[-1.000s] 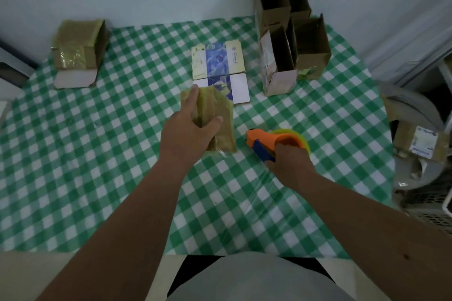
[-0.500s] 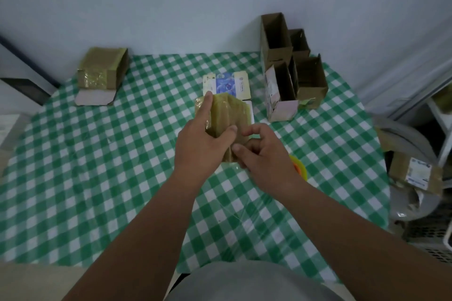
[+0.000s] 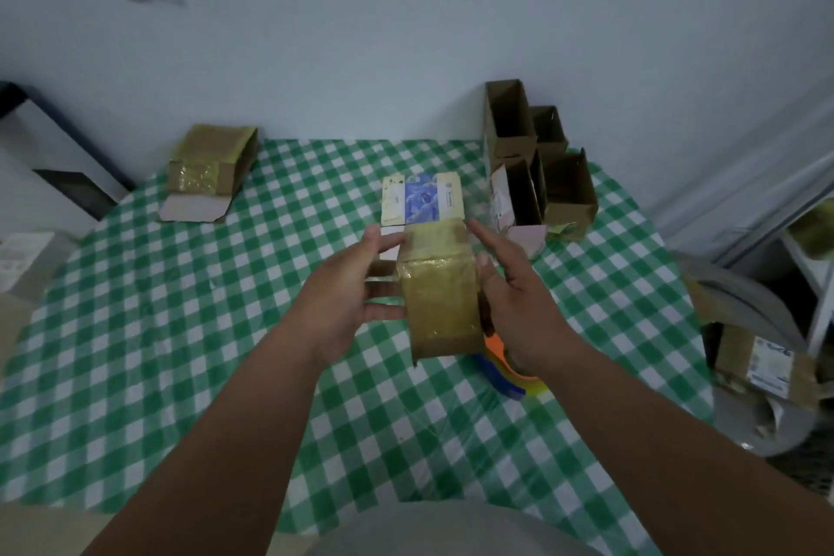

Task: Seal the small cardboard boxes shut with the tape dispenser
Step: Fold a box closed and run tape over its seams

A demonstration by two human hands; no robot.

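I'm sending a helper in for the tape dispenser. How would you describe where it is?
On the green checked table, look just under the right hand. The tape dispenser lies there on the cloth, the only orange and blue thing among brown cardboard boxes.

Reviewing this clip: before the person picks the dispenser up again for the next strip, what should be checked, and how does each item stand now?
1. Box held steady: ok. The taped box is held between the left hand and the right hand, fingers fairly straight along its sides.
2. Top face covered with tape: ok, glossy tape shows there.
3. All seams sealed: cannot tell, the underside and far end are hidden.
4. Dispenser within reach: ok. The tape dispenser lies on the checked tablecloth just below the right hand.
5. A hand free to take it: not ok, both are on the box.
6. More boxes waiting: ok, open boxes stand at the back right.
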